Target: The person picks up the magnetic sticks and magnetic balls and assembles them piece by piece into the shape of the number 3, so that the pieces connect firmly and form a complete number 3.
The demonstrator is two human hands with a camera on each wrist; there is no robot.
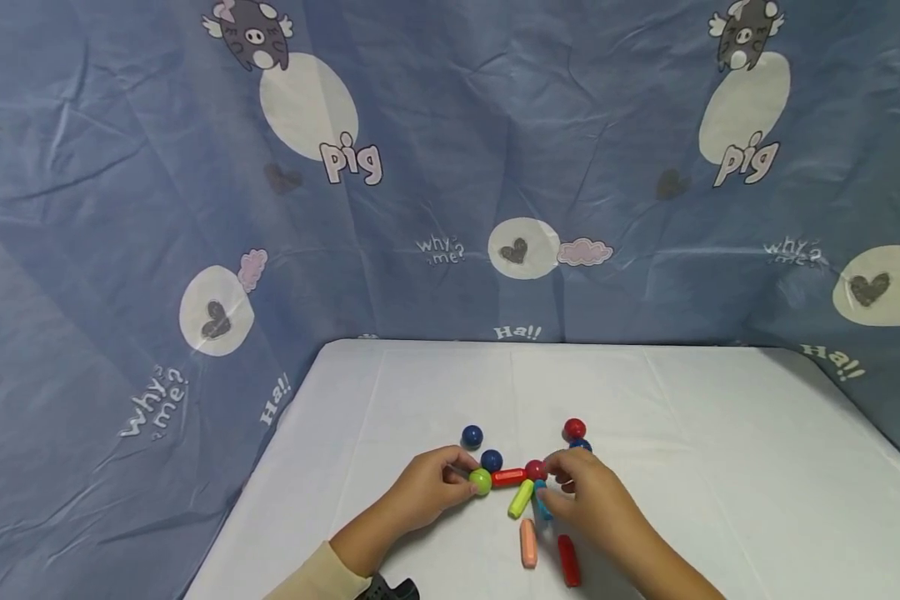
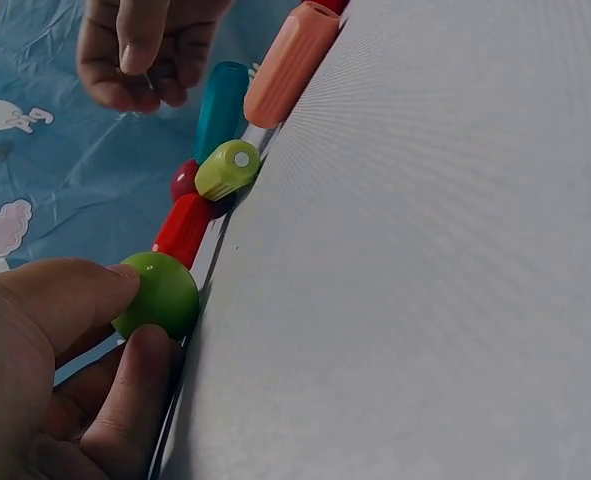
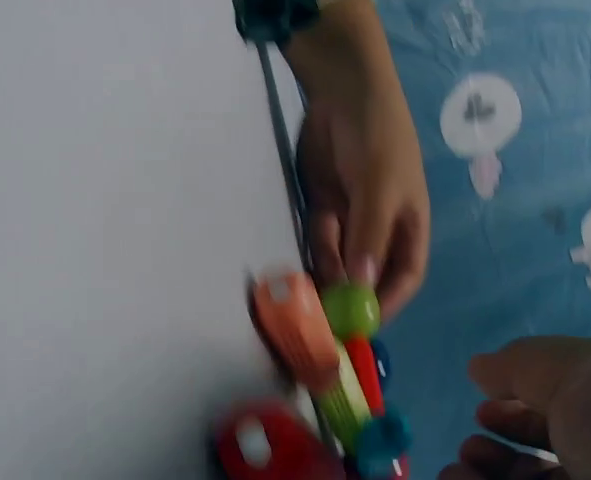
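noted nearest, at bottom edge left of centre in head view: beige sleeve [image 1: 315,575] and dark band [image 1: 386,588] beside it. right of centre, low in frame: found lower red stick [image 1: 569,560], then peach stick [image 1: 528,543] to its left, both lying on white bench [image 1: 720,467]. next, farther right: recorded right hand [image 1: 591,493] with grip relaxed, fingers loosely bent and empty; seen clear of the sticks in left wrist view. by its fingertips and just left: logged blue stick [image 1: 544,512] and lime stick [image 1: 521,498], with upper ends toward crimson ball [image 1: 536,471]; could not confirm contact at lime end. left of these: observed left hand [image 1: 429,492], with grip pinching green ball [image 1: 480,482]. traced upper red stick [image 1: 508,477] from green ball to crimson ball, in line, touching both. just above: noted blue ball [image 1: 491,460]; farther up, second blue ball [image 1: 472,436]. above right hand: listed third blue ball [image 1: 582,445], partly hidden, just beside red ball [image 1: 574,429]. at back, filling upper frame: saw blue printed cloth [image 1: 607,167] with hearts, pigs and lettering.
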